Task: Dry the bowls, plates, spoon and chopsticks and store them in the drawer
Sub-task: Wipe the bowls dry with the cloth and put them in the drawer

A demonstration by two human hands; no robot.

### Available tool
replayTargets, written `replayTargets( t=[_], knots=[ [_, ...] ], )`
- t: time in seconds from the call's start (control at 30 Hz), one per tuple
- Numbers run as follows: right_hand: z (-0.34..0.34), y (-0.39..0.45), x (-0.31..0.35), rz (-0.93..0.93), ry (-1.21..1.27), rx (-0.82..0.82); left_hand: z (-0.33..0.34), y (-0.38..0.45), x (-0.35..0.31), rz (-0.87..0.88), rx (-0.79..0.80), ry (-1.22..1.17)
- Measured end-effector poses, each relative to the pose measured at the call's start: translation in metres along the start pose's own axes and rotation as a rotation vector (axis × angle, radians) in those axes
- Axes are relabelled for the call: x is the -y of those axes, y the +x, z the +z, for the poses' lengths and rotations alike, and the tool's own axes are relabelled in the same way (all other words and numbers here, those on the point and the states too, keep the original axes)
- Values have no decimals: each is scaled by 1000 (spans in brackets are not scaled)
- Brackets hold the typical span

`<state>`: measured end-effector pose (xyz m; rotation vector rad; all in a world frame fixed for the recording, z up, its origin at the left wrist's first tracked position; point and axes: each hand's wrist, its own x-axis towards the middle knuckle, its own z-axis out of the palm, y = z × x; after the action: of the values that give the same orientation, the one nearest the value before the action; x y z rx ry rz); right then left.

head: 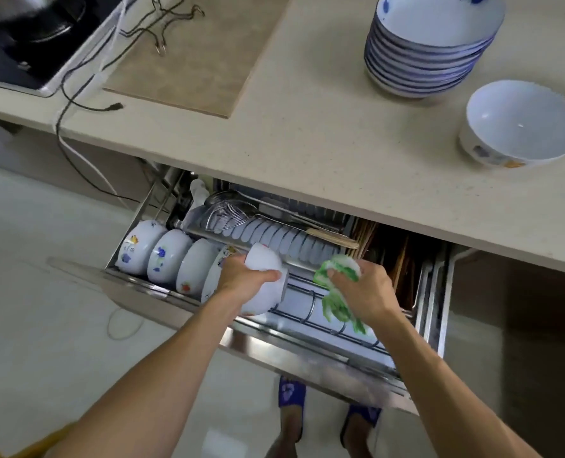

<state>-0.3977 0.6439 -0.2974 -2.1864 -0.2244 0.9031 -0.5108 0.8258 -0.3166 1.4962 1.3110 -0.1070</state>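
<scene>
My left hand (241,276) grips a white bowl (268,289) on its side over the wire rack of the open drawer (307,355), right beside a row of several white flowered bowls (162,256) standing on edge. My right hand (363,285) clutches a crumpled green-and-white cloth (337,285) just right of that bowl. On the counter a single white bowl (519,123) stands upright, and behind it a stack of blue-rimmed plates (430,47). Wooden chopsticks (370,239) lie in the drawer's right compartment.
A metal skimmer (228,209) and a row of white plates (281,239) fill the drawer's back. The beige counter (307,133) carries a tile slab (202,57) and cables (76,104). A black stove (26,38) sits far left. My feet in blue slippers (291,391) stand below the drawer.
</scene>
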Motion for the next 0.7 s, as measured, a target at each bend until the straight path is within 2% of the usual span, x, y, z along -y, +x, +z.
replayTargets(
  t=[0.23, 0.7],
  knots=[
    [35, 22, 15, 10, 10, -8, 0, 37, 21, -52, 49, 97],
    [55, 30, 1, 60, 17, -11, 15, 64, 43, -99, 81, 198]
  ],
)
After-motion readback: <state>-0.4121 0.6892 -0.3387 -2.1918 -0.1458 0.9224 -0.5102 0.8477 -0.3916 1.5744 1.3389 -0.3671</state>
